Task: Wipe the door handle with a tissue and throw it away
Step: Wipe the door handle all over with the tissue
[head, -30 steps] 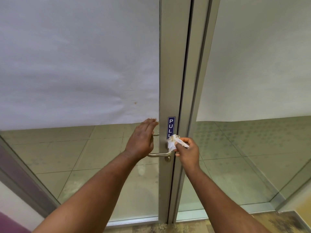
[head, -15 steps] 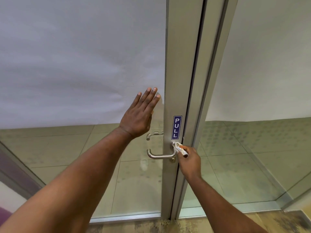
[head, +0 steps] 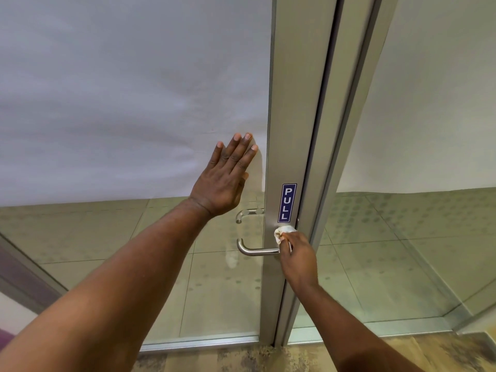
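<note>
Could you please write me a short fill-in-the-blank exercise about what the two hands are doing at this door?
1. The right hand presses a crumpled ___ against the door frame, at the base of the door handle.
2. The left hand lies flat and ___ on the white covered pane.
3. The blue sign above the handle reads ___.

Missing words: tissue; open; PULL
</note>
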A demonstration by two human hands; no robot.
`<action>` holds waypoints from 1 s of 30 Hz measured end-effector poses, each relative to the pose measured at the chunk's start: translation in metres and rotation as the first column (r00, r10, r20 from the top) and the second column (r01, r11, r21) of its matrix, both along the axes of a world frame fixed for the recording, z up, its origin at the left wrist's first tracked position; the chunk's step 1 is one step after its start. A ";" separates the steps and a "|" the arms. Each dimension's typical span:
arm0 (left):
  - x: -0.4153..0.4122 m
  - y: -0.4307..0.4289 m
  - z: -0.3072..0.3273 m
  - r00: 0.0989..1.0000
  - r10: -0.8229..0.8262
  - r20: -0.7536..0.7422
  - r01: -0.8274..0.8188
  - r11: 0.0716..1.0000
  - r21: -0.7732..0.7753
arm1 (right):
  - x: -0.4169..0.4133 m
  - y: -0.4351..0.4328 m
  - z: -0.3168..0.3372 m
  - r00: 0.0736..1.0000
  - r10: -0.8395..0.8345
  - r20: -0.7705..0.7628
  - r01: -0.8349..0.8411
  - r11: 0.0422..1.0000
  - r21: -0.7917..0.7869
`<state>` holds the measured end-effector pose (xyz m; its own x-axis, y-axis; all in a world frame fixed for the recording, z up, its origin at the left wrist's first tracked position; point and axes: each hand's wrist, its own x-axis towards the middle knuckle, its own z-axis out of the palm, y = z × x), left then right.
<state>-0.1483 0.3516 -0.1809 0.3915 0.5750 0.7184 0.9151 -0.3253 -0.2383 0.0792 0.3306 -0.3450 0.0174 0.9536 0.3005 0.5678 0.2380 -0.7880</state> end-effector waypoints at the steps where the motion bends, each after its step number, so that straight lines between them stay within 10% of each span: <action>1: -0.001 0.001 0.000 1.000 0.004 -0.003 -0.004 1.000 -0.001 | -0.002 0.002 -0.001 0.999 -0.021 -0.039 0.020 1.000 -0.016; 8: -0.002 0.002 0.000 1.000 -0.006 -0.012 0.005 1.000 -0.008 | -0.008 0.006 -0.001 0.987 -0.103 -0.127 0.098 0.994 -0.046; 16: -0.003 0.007 -0.004 0.999 0.008 -0.036 -0.007 1.000 0.023 | -0.005 0.002 -0.002 0.992 0.000 0.124 -0.007 0.998 0.057; 30: -0.004 0.011 -0.006 1.000 -0.003 -0.028 0.005 0.997 0.075 | -0.011 0.017 -0.020 0.812 -0.301 -0.500 0.148 0.935 -0.324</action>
<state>-0.1522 0.3628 -0.1871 0.4136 0.5180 0.7487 0.9067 -0.3088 -0.2873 0.0679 0.3471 -0.3650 0.3245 0.9428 -0.0759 0.0516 -0.0978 -0.9939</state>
